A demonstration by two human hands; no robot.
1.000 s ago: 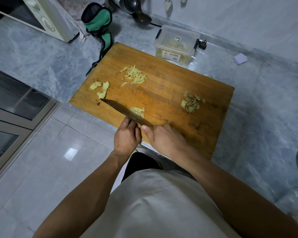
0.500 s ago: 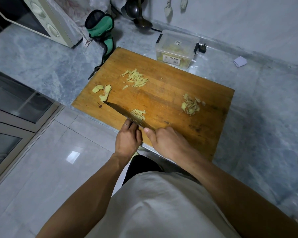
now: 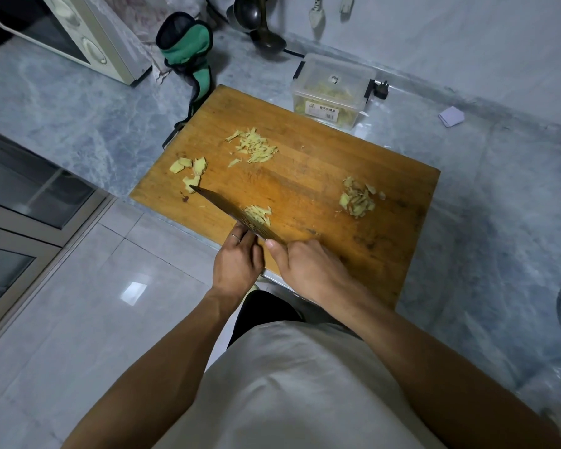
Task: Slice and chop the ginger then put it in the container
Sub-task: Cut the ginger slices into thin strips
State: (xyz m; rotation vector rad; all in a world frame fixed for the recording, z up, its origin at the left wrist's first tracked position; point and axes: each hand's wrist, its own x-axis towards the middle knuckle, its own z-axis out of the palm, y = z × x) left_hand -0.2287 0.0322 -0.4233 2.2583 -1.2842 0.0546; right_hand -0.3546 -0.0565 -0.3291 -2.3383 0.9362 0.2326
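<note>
The right hand (image 3: 308,270) is curled round the handle of a knife (image 3: 237,215), thumb laid along the top, with the handle itself hidden under the fingers. The blade runs away from that hand toward the far left, its edge down on the wooden cutting board (image 3: 386,254). Just beside the right hand, on the blade's near side, the left hand (image 3: 238,260) has its fingers pointing forward against the flat of the blade; whether they press it or hold ginger behind it cannot be told. A ring shows on one left finger. Directly past the fingertips, touching the far side of the blade, lies a small heap of ginger strips (image 3: 259,213). At the knife tip, well out to the left of both hands, sit a few uncut ginger slices (image 3: 190,171), one touching the tip. Farther ahead of the hands is a looser pile of slivered ginger (image 3: 255,147), and off to the right of the right hand a separate heap of ginger scraps (image 3: 358,197). Beyond the board's far edge, ahead and a little right of the hands, stands a clear plastic container (image 3: 332,92) with yellowish ginger inside. A green-and-black pouch (image 3: 187,50) and a microwave (image 3: 78,34) lie far to the left on the grey marble counter (image 3: 483,222).
</note>
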